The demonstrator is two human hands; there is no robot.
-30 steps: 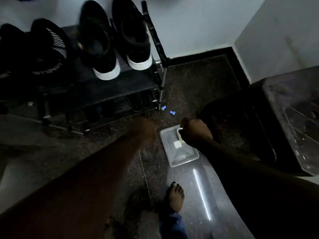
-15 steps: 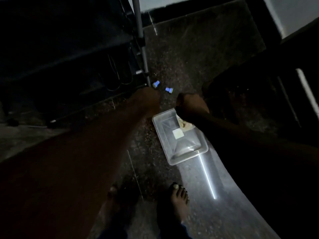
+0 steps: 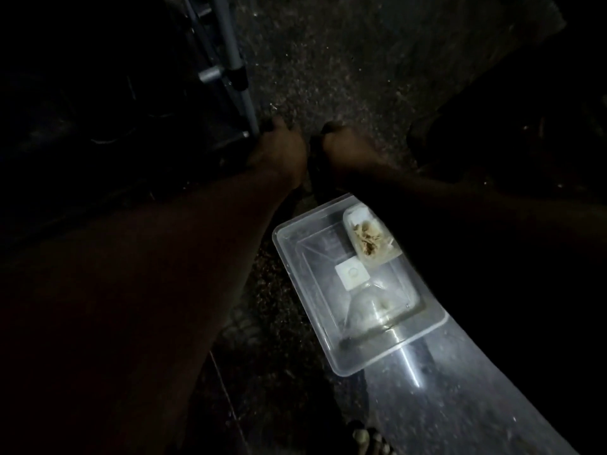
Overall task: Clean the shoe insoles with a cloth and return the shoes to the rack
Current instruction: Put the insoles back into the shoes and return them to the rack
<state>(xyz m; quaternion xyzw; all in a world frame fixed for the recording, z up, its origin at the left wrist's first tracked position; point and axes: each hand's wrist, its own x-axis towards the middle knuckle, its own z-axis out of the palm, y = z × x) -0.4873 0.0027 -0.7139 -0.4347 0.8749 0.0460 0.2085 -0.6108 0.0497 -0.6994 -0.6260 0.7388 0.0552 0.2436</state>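
**Shoe rack corner: both hands down at the foot of the post**

Shoe rack (image 3: 226, 37) first, since it's the only task item we can actually make out. Its grey metal post runs down the upper left, and everything behind it on the shelves is too dark for us to pick out any shoes. We can't find a cloth anywhere either.

Our left hand (image 3: 279, 152) is right at the bottom of that post, fingertips just beside its foot and the back of the hand facing the camera. Our right hand (image 3: 348, 152) sits just beside the left one, a bit further from the rack, knuckles up too. Both sets of fingers bend down and away from us, so we honestly can't tell if either hand is gripping anything or just resting on the floor (image 3: 345, 60).

Between the two wrists there's a dark shape (image 3: 317, 174) touching or nearly touching both hands. It could be a shoe, but it's way too murky for us to call it.

Nearer to us, under the right forearm, a clear plastic tub (image 3: 297, 274) sits on the speckled stone floor. Inside it, in the corner closest to the hands, is a small container (image 3: 368, 239) with beige bits in it, and a white square (image 3: 350, 273) lies near the middle. A bright streak of light (image 3: 410, 366) reflects off the floor below the tub, and the toes of one bare foot (image 3: 364, 436) peek in at the bottom edge.
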